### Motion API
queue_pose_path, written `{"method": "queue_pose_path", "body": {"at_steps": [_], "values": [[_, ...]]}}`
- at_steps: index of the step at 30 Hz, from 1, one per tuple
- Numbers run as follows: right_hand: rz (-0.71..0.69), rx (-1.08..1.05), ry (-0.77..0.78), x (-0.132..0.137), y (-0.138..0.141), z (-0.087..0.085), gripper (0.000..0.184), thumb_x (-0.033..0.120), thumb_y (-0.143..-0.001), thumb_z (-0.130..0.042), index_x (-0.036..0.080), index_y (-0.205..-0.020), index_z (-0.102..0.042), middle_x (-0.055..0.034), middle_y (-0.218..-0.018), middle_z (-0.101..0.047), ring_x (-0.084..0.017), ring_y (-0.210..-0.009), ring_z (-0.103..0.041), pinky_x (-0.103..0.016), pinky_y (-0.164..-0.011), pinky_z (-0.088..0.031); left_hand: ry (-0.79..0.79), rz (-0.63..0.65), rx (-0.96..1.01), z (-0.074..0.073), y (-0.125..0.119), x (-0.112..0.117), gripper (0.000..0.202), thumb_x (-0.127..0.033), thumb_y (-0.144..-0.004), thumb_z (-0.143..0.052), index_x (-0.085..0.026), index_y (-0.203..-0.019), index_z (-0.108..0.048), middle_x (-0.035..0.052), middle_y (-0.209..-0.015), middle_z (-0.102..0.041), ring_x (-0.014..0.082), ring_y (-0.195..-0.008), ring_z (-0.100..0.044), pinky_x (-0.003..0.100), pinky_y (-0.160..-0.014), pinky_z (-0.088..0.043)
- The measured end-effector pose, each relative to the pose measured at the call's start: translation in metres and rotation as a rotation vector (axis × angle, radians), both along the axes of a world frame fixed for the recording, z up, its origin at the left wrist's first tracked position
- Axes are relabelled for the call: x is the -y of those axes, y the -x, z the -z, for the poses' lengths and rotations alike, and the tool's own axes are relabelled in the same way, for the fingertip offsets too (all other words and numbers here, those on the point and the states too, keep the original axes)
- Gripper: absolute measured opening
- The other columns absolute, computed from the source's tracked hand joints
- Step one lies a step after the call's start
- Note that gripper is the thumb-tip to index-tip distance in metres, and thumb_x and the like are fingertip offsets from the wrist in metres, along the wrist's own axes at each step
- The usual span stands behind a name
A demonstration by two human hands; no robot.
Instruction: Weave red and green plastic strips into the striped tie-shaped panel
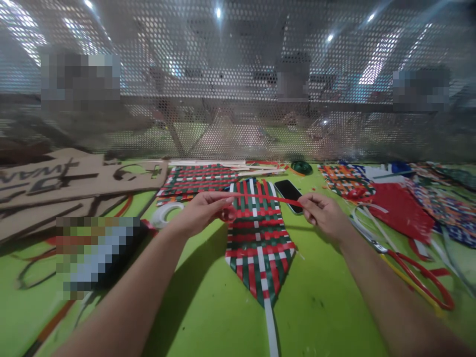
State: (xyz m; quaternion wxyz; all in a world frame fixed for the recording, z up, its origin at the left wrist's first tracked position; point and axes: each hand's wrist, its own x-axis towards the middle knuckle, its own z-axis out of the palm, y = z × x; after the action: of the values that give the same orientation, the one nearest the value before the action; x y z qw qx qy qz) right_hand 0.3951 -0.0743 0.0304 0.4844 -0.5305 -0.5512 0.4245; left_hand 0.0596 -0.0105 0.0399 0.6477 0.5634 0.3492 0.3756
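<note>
A woven mat of red, green and white strips (259, 243) lies on the green table (208, 307), narrowing to a point toward me with a white strip trailing off it. My left hand (203, 210) is closed on a small red ribbon roll (227, 214) just left of the mat. A thin red ribbon (271, 199) runs taut from it across the mat's top. My right hand (324, 214) pinches the ribbon's other end at the mat's right side.
A black phone (290, 189) lies behind my right hand. Red-handled scissors (416, 275) sit at right among other woven pieces (347, 181) and red sheets. A second woven mat (197, 181), a white tape roll (163, 213) and cardboard signs (74, 178) lie left. A perforated metal screen stands behind.
</note>
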Motion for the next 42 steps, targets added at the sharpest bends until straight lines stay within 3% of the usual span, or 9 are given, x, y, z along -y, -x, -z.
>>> {"method": "queue_pose_path", "body": {"at_steps": [4,6,9,12,14,20,25,35,42], "values": [[0.089,-0.039,0.021,-0.012,-0.010,0.012,0.040,0.058,-0.081,-0.078,0.019,-0.086,-0.070,0.0046,-0.059,-0.053,-0.007,-0.048,-0.043,-0.020,-0.043,-0.032,0.006,-0.046,0.041,-0.002,0.008,-0.005,0.030,-0.036,-0.068,-0.093,-0.017,-0.089,-0.081,0.0074,-0.082,-0.077,0.0169,-0.078,-0.071,0.024,-0.070,-0.057],[0.140,-0.070,0.019,-0.018,-0.017,0.018,0.042,0.059,-0.078,-0.080,0.019,-0.085,-0.070,0.0049,-0.058,-0.052,-0.007,-0.047,-0.043,-0.020,-0.042,-0.032,0.020,-0.042,0.041,-0.002,0.013,-0.008,0.028,-0.038,-0.069,-0.092,-0.016,-0.074,-0.076,0.0049,-0.070,-0.071,0.0148,-0.070,-0.067,0.024,-0.066,-0.054],[0.248,-0.094,-0.002,-0.027,-0.029,0.026,0.045,0.060,-0.072,-0.083,0.019,-0.081,-0.069,0.0047,-0.057,-0.053,-0.008,-0.047,-0.045,-0.021,-0.042,-0.034,0.035,-0.073,0.080,-0.002,0.019,-0.012,0.047,-0.042,-0.075,-0.087,-0.016,-0.054,-0.055,-0.0022,-0.053,-0.051,0.0089,-0.054,-0.053,0.022,-0.058,-0.048],[0.336,-0.102,-0.029,-0.033,-0.040,0.031,0.047,0.061,-0.068,-0.085,0.019,-0.080,-0.068,0.0049,-0.058,-0.053,-0.008,-0.049,-0.046,-0.021,-0.044,-0.036,0.074,-0.182,0.083,-0.002,0.020,-0.016,0.051,-0.043,-0.078,-0.084,-0.019,-0.058,-0.045,-0.0094,-0.051,-0.029,0.0043,-0.042,-0.029,0.020,-0.044,-0.034],[0.366,-0.098,-0.041,-0.036,-0.045,0.034,0.048,0.061,-0.065,-0.086,0.020,-0.080,-0.067,0.0051,-0.058,-0.053,-0.009,-0.049,-0.046,-0.021,-0.044,-0.037,0.101,-0.246,0.053,-0.002,0.018,-0.019,0.046,-0.043,-0.078,-0.082,-0.020,-0.062,-0.045,-0.0100,-0.053,-0.026,0.0047,-0.043,-0.025,0.019,-0.042,-0.029],[0.369,-0.019,-0.044,-0.038,-0.049,0.038,0.051,0.062,-0.066,-0.084,0.019,-0.085,-0.068,0.0022,-0.062,-0.058,-0.011,-0.052,-0.050,-0.024,-0.047,-0.042,0.128,-0.369,-0.182,0.014,0.021,-0.027,0.025,-0.034,-0.072,-0.077,-0.017,-0.065,-0.060,-0.0040,-0.052,-0.043,0.0088,-0.045,-0.039,0.020,-0.041,-0.029],[0.342,0.068,-0.047,-0.039,-0.047,0.043,0.053,0.067,-0.070,-0.080,0.019,-0.089,-0.068,-0.0008,-0.065,-0.061,-0.013,-0.053,-0.051,-0.025,-0.046,-0.041,0.105,-0.506,-0.389,0.031,0.029,-0.036,0.024,-0.032,-0.061,-0.085,-0.016,-0.064,-0.068,0.0021,-0.052,-0.060,0.0114,-0.045,-0.048,0.019,-0.038,-0.025],[0.211,0.114,0.002,-0.045,-0.040,0.035,0.051,0.066,-0.073,-0.078,0.018,-0.087,-0.069,-0.0050,-0.075,-0.069,-0.014,-0.063,-0.060,-0.027,-0.058,-0.052,0.146,-0.562,-0.400,0.026,0.038,-0.039,0.027,-0.031,-0.065,-0.082,-0.015,-0.056,-0.063,0.0067,-0.057,-0.064,0.0112,-0.045,-0.049,0.021,-0.038,-0.031],[0.243,0.197,0.030,-0.060,-0.045,0.033,0.048,0.057,-0.067,-0.086,0.015,-0.085,-0.070,-0.0063,-0.070,-0.071,-0.012,-0.054,-0.057,-0.024,-0.048,-0.044,0.152,-0.601,-0.437,0.038,0.047,-0.047,0.021,-0.029,-0.068,-0.080,-0.015,-0.059,-0.066,0.0099,-0.063,-0.071,0.0153,-0.051,-0.059,0.020,-0.039,-0.036]]}}
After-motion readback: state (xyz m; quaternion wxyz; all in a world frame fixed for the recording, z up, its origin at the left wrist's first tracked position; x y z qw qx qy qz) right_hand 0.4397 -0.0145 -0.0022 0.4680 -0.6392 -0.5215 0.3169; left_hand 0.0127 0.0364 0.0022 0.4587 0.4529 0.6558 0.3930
